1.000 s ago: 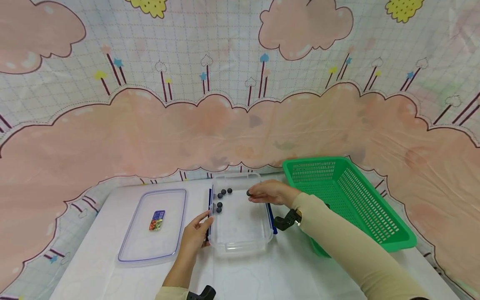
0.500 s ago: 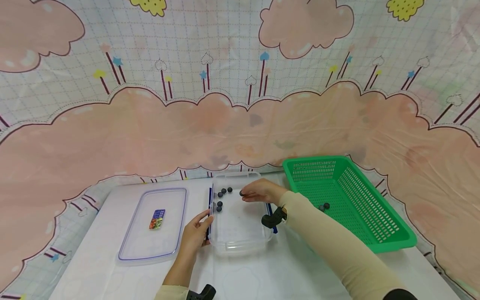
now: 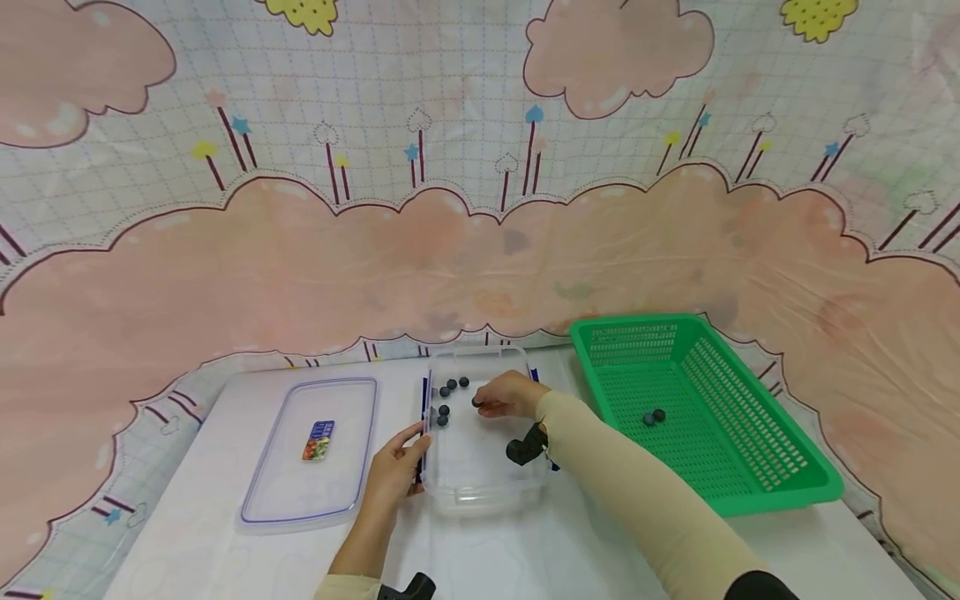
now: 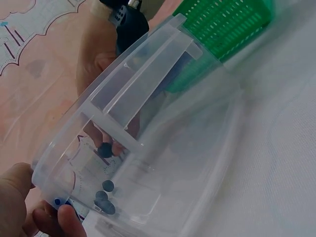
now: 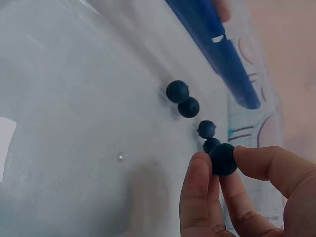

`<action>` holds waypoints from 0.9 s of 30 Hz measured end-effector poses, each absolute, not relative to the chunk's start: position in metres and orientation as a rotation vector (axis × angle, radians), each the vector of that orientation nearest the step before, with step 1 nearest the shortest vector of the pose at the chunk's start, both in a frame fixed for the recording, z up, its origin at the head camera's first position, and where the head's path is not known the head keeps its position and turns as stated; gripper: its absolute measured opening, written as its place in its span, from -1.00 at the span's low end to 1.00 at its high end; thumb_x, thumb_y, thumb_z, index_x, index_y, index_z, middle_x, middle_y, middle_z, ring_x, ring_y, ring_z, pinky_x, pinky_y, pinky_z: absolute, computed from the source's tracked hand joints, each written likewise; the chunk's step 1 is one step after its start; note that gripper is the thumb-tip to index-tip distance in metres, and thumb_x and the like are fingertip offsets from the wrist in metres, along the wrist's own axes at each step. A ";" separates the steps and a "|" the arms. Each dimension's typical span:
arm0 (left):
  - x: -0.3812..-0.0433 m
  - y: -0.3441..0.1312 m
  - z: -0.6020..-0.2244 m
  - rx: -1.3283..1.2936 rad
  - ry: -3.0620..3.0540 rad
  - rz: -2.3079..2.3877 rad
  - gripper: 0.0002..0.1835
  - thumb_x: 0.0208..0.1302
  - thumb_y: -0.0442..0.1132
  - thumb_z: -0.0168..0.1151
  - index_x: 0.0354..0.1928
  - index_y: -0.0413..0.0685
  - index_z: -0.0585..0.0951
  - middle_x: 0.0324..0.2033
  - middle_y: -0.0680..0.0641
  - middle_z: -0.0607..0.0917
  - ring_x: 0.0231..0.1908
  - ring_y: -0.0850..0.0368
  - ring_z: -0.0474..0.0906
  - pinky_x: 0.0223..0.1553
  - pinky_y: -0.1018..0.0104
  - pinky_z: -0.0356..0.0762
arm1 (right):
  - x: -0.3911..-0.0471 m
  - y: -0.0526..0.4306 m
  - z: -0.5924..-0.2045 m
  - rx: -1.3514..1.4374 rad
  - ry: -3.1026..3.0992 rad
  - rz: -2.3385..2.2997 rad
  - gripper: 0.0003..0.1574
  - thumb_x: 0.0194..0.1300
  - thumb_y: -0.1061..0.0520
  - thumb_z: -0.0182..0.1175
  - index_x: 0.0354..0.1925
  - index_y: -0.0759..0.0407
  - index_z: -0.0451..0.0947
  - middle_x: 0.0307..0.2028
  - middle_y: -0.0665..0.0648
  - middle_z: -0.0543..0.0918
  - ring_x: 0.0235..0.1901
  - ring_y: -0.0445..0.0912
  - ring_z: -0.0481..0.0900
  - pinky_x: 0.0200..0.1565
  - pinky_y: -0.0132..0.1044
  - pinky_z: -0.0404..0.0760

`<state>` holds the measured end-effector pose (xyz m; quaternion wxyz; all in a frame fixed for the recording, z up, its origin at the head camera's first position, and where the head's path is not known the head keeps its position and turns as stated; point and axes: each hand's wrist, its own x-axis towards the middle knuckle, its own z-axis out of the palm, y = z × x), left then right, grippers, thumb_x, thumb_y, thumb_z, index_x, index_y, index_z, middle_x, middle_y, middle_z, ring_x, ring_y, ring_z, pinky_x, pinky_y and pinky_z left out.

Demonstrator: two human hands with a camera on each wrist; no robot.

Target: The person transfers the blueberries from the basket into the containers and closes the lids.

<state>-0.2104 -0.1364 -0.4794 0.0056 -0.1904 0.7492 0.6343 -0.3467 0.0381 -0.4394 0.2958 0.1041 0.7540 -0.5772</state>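
Observation:
My right hand [image 3: 512,395] is over the inside of a clear plastic container [image 3: 486,498]. Thumb and fingertips pinch a round, dark blueberry [image 5: 223,159]. More blueberries [image 5: 177,92] lie on the container's floor along its left side, several in all. At that left side my left hand [image 3: 393,472] grips the container by its wall and blue latch; from the left wrist view, thumb and fingers [image 4: 69,221] sit on either side of the wall. The container stands upright on the white table.
A green slotted basket [image 3: 780,492] stands to the right, with two blueberries [image 3: 654,417] on its floor. Left of the container lies a clear lid [image 3: 262,492] with a blue rim and a colourful label [image 3: 318,440]. A patterned cloth [image 3: 375,275] hangs behind the table.
My right hand has moved left and slightly nearer inside the container, still pinching the blueberry. The two blueberries in the basket have come out from behind the sleeve. My left hand stays put.

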 end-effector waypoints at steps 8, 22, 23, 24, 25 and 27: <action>-0.210 -0.133 -0.481 -0.602 2.345 1.985 -0.53 0.36 -0.05 0.23 0.27 0.03 0.54 -0.36 0.01 0.45 -0.49 0.21 0.27 -0.59 0.43 0.52 | -0.347 0.041 -0.449 0.342 1.908 -1.611 -0.69 0.26 0.36 0.25 -0.02 0.44 0.57 -0.31 0.19 0.61 -0.40 -0.11 0.60 -0.12 -0.34 0.70; -0.210 -0.131 -0.481 -0.583 2.364 1.986 -0.52 0.35 -0.05 0.24 0.27 0.01 0.55 -0.39 0.02 0.44 -0.49 0.21 0.28 -0.60 0.44 0.52 | -0.353 0.048 -0.452 0.252 1.773 -1.808 -0.60 0.30 0.38 0.18 0.10 0.47 0.47 -0.10 0.27 0.56 -0.25 -0.06 0.58 0.05 -0.26 0.65; -0.210 -0.131 -0.481 -0.584 2.369 1.982 -0.52 0.35 -0.05 0.24 0.27 0.01 0.55 -0.40 0.02 0.43 -0.49 0.21 0.27 -0.59 0.43 0.52 | -0.352 0.050 -0.447 0.197 1.773 -1.780 -0.58 0.33 0.36 0.16 0.13 0.48 0.46 -0.02 0.30 0.55 -0.20 -0.06 0.58 0.10 -0.24 0.62; -0.210 -0.132 -0.481 -0.586 2.369 1.983 -0.52 0.35 -0.05 0.24 0.27 0.01 0.55 -0.39 0.02 0.43 -0.49 0.21 0.27 -0.59 0.43 0.52 | -0.353 0.053 -0.442 0.144 1.767 -1.761 -0.55 0.35 0.34 0.15 0.17 0.49 0.43 0.07 0.34 0.52 -0.16 -0.04 0.57 0.14 -0.21 0.59; -0.210 -0.133 -0.481 -0.590 2.368 1.984 -0.52 0.35 -0.04 0.24 0.27 0.02 0.54 -0.39 0.02 0.44 -0.49 0.22 0.27 -0.59 0.43 0.52 | -0.353 0.057 -0.436 0.089 1.769 -1.736 -0.53 0.37 0.32 0.13 0.20 0.50 0.40 0.13 0.37 0.48 -0.10 -0.02 0.57 0.19 -0.18 0.56; -0.210 -0.135 -0.481 -0.599 2.364 1.985 -0.52 0.36 -0.04 0.24 0.28 0.03 0.54 -0.37 0.02 0.44 -0.50 0.22 0.26 -0.59 0.43 0.52 | -0.354 0.068 -0.424 -0.015 1.764 -1.694 -0.46 0.42 0.29 0.08 0.29 0.51 0.30 0.24 0.41 0.38 -0.01 0.02 0.54 0.27 -0.12 0.48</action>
